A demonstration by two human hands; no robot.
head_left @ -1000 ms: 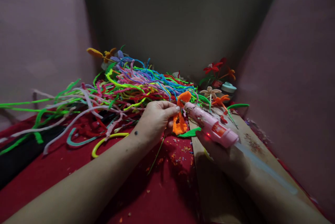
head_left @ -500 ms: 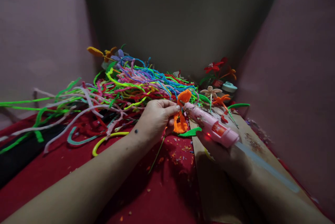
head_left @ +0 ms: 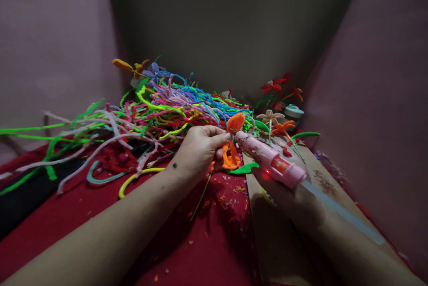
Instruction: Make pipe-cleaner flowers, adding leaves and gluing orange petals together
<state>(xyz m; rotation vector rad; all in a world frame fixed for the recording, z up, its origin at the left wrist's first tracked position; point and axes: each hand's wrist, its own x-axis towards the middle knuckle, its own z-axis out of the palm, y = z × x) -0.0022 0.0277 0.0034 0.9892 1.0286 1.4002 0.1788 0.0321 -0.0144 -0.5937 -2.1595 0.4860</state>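
Closest in, a red cloth (head_left: 187, 255) spreads below and to the left of the glue gun (head_left: 270, 157), and a brown board (head_left: 277, 246) runs beneath the gun and out to its right. A clear glue stick (head_left: 344, 212) juts from the gun's back end, over the right forearm. The right hand (head_left: 281, 192) is under the gun, wrapped around its handle; the gun hides most of the fingers, so how tightly they close I cannot tell. A small red light (head_left: 267, 172) glows on the gun's side.

Colored crumbs (head_left: 230, 197) litter the cloth left of the gun, and a thin stem (head_left: 202, 199) slants down there too. Left of the gun's tip, the left hand (head_left: 204, 149) pinches the orange petals (head_left: 236, 122), thumb and forefinger pressed together with no gap. The petals stand right at the nozzle — whether they touch it, I cannot tell. A green leaf (head_left: 243, 169) sticks out just below the gun's front.

Farther left of the gun lies a yellow loop (head_left: 124, 186). Beyond the gun, to its left, rises a tangled heap of fuzzy stems (head_left: 187, 103) in many colors. Past the gun sit a beige flower (head_left: 270, 116), a mint-colored cap (head_left: 294, 110) and — farthest back — a red flower (head_left: 273, 84).
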